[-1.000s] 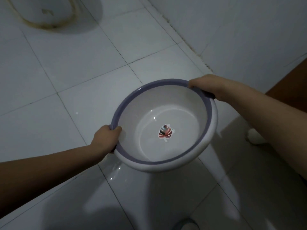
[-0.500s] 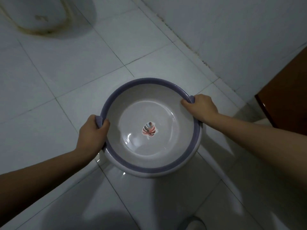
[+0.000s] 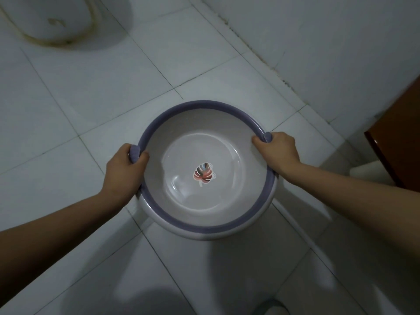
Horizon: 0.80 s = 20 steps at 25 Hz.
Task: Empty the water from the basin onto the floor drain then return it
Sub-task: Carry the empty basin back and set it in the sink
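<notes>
Between your two sets of fingers, the round white plastic basin with the purple rim (image 3: 205,228) hangs level above the white tiled floor (image 3: 95,92), mouth up. Your left hand (image 3: 123,170) is clamped on the rim at one side, thumb inside the bowl and fingers (image 3: 134,153) curled over the purple edge; your right hand (image 3: 276,151) mirrors it on the opposite side, fingers (image 3: 268,137) wrapped over the rim. Gripping opposite points keeps the weight balanced and lets you tip it either way. Inside, midway between your fingers, a red leaf sticker (image 3: 204,174) shows through a faint sheen; I cannot tell how much water remains. No drain is visible near your fingers, so returning it is likely next.
</notes>
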Motion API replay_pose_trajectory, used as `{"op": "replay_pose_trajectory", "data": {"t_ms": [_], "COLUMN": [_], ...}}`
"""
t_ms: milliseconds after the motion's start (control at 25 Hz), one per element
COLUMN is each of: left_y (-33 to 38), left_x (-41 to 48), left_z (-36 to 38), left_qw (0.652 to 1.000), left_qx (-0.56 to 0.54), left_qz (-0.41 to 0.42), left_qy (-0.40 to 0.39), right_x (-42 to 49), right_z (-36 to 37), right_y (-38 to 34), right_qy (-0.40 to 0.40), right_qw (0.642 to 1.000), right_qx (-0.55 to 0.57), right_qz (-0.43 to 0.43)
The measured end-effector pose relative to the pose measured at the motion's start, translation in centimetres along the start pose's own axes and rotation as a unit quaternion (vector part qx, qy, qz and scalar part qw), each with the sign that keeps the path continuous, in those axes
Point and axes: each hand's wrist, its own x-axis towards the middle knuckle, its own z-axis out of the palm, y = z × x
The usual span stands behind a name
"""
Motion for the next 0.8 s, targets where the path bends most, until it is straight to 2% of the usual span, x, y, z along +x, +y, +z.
{"op": "replay_pose_trajectory", "data": {"t_ms": [280, 440, 600, 800], "left_y": [-0.2, 1.9, 6.7, 18.0], "left_x": [2.4, 3.5, 2.7, -0.7], "left_z": [-0.5, -2.6, -7.7, -19.9], "left_qw": [0.999, 0.998, 0.998, 0.997], "left_qx": [0.009, 0.014, 0.004, 0.01], "left_qz": [0.016, 0.025, 0.009, -0.011], "left_qy": [0.029, 0.051, 0.055, 0.073], "right_x": [1.2, 0.7, -1.7, -6.2], "right_z": [1.3, 0.2, -4.2, -15.5], "right_y": [-1.4, -4.3, -9.4, -20.1], "right_qy": [0.011, 0.023, 0.016, 0.01], "right_qw": [1.0, 0.999, 0.998, 0.997], "right_qx": [0.019, 0.047, 0.051, 0.057], "right_qz": [-0.01, 0.005, 0.04, 0.053]}}
